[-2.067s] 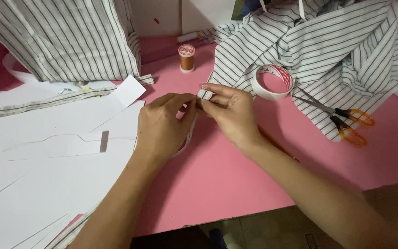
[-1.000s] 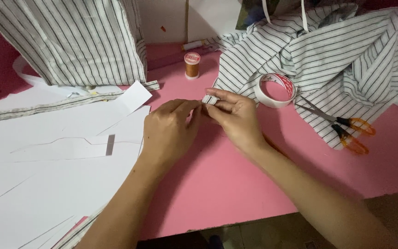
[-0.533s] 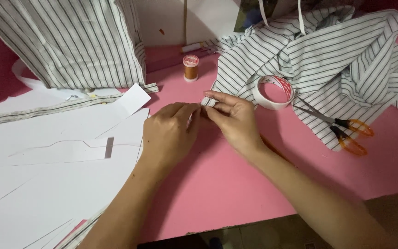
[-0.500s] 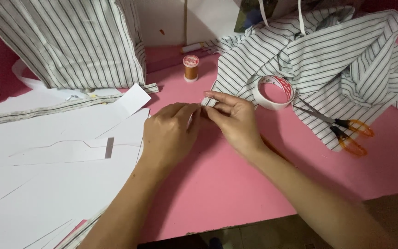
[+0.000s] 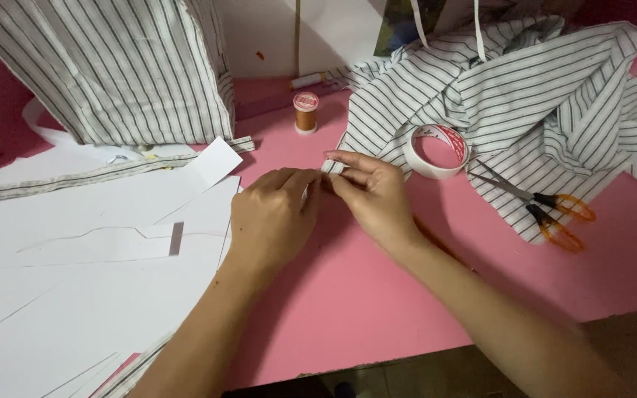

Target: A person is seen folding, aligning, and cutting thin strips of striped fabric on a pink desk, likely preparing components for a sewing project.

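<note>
My left hand [image 5: 273, 217] and my right hand [image 5: 371, 196] meet over the pink table [image 5: 348, 309], fingertips pinched together on a small striped fabric piece [image 5: 331, 166]. Only a corner of that piece shows above the right fingers; the remainder is hidden between the hands. A roll of white tape [image 5: 436, 151] lies just right of my right hand. Orange-handled scissors [image 5: 547, 210] rest on the striped cloth beyond it.
A heap of striped fabric [image 5: 525, 81] covers the back right. A striped garment [image 5: 112, 70] stands at the back left. White paper pattern sheets [image 5: 75, 250] spread over the left side. An orange thread spool [image 5: 305, 112] stands behind the hands.
Both hands stay pinched on the small fabric piece with only slight finger movement. The view has drifted a little; nothing else moved.
</note>
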